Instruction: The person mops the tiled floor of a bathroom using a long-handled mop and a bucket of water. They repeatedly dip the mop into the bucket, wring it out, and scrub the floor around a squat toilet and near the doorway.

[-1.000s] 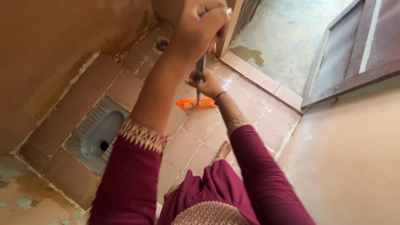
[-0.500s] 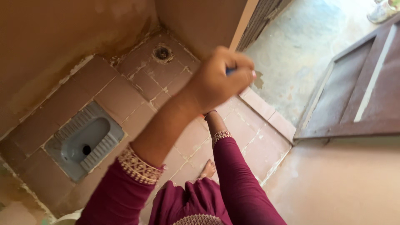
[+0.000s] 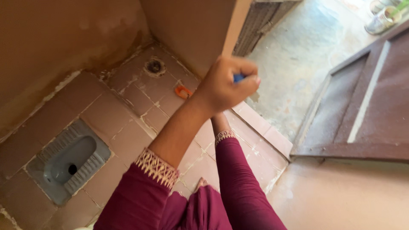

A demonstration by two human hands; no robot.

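The left hand (image 3: 223, 85) fingers (image 3: 251, 81) curl tight around a blue handle tip (image 3: 238, 78) at frame centre. The right hand is hidden behind it. An orange brush head (image 3: 183, 91) lies on the tiled floor (image 3: 128, 132), upper centre-left.

A grey squat toilet pan (image 3: 68, 162) is set into the brown floor tiles (image 3: 128, 132) at the lower left, its dark hole toward the near end. A round floor drain (image 3: 154, 66) sits in the far corner where two tan walls (image 3: 55, 47) meet. White, crumbling grout lines run between the tiles. A raised tile threshold (image 3: 266, 130) borders the room on the right; beyond it lies a grey concrete floor (image 3: 298, 55). A brown wooden door (image 3: 366, 106) stands open at the right edge
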